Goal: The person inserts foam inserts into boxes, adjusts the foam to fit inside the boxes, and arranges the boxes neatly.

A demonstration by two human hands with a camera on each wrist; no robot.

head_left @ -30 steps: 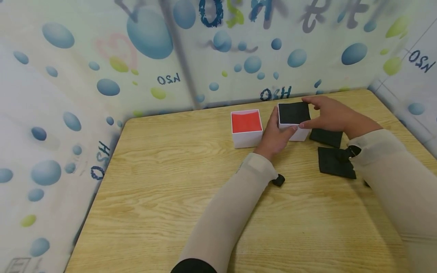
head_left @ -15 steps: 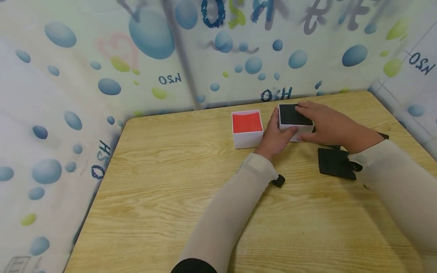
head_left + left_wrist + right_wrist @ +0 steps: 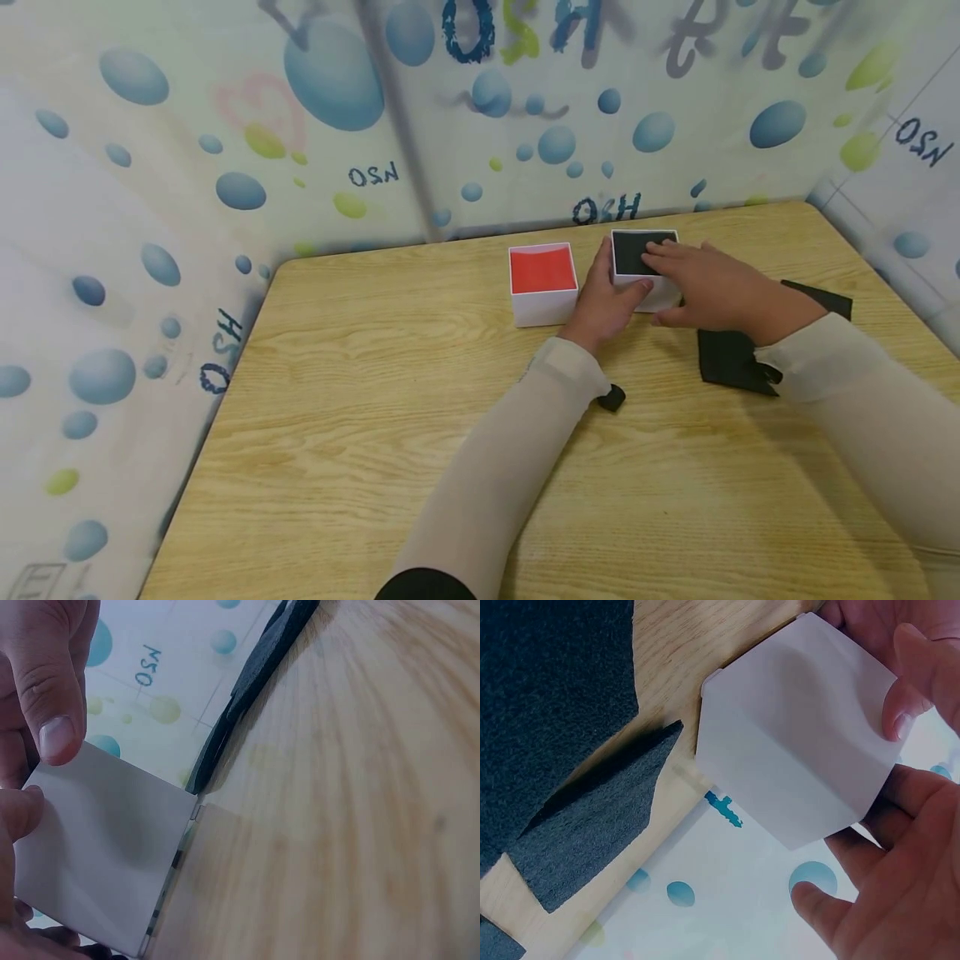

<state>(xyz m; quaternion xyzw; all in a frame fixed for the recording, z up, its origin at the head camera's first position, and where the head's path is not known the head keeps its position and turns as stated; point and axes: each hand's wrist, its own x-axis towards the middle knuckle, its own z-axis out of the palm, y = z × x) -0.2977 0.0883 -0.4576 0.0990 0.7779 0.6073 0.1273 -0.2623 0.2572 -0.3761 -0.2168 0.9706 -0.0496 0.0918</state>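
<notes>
A white open-topped box with a black sheet inside it stands near the back of the table. My left hand grips its left side, thumb along the front. My right hand lies over the right side, its extended fingers on the black sheet and its thumb low by the front. In the right wrist view, the right hand reaches past the white box wall. Close to the left hand is a second white box, with a red sheet inside.
Right of the box lie loose black sheets, one partly under the right sleeve and another behind the wrist. A patterned curtain hangs along the table's back edge.
My right hand has moved from gripping the box's rim at the right to laying its fingers on the black sheet inside. The left hand has kept its hold.
</notes>
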